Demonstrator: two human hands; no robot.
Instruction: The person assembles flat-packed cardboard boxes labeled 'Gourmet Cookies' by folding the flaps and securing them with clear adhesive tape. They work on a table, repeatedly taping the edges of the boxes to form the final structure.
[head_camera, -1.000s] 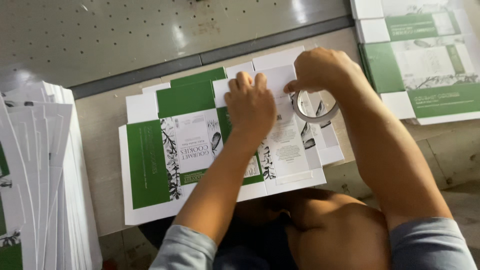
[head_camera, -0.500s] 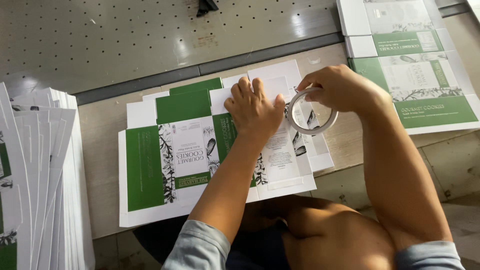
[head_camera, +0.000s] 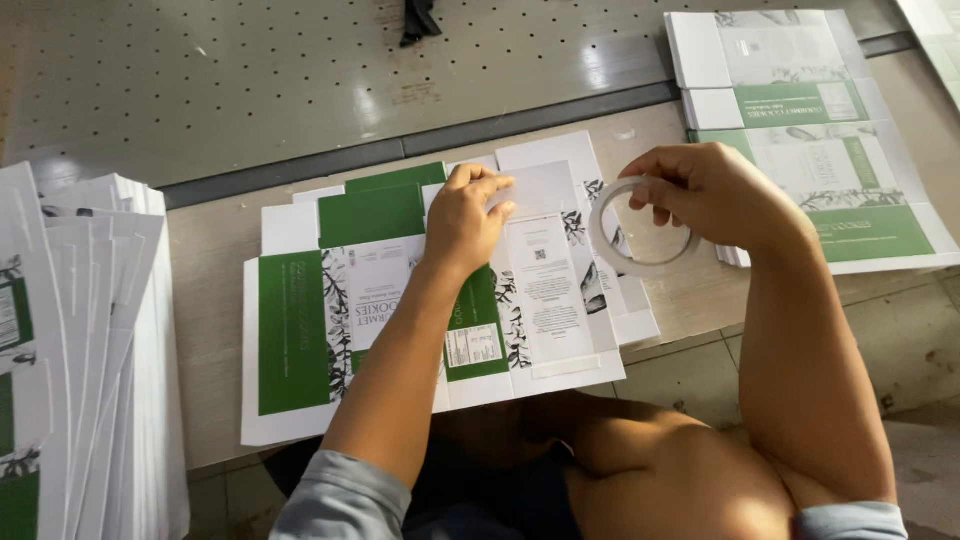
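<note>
My left hand (head_camera: 466, 215) presses flat on the top of a stack of unfolded green and white carton blanks (head_camera: 300, 330) lying on the tan worktop. The fingertips rest on a white flap near the stack's upper edge. My right hand (head_camera: 705, 192) holds a white roll of tape (head_camera: 640, 235) raised just above the right end of the stack, fingers pinched on the ring's upper rim. A thin strip of tape seems to run from the roll toward the left fingertips, though it is hard to make out.
A tall pile of the same blanks (head_camera: 80, 350) stands at the left edge. Another stack of blanks (head_camera: 810, 130) lies at the upper right. A grey perforated metal surface (head_camera: 250, 80) borders the worktop at the back. My knees sit below the front edge.
My right hand has moved right and lifted with the tape roll, away from the left hand. The left hand stays pressed on the blanks.
</note>
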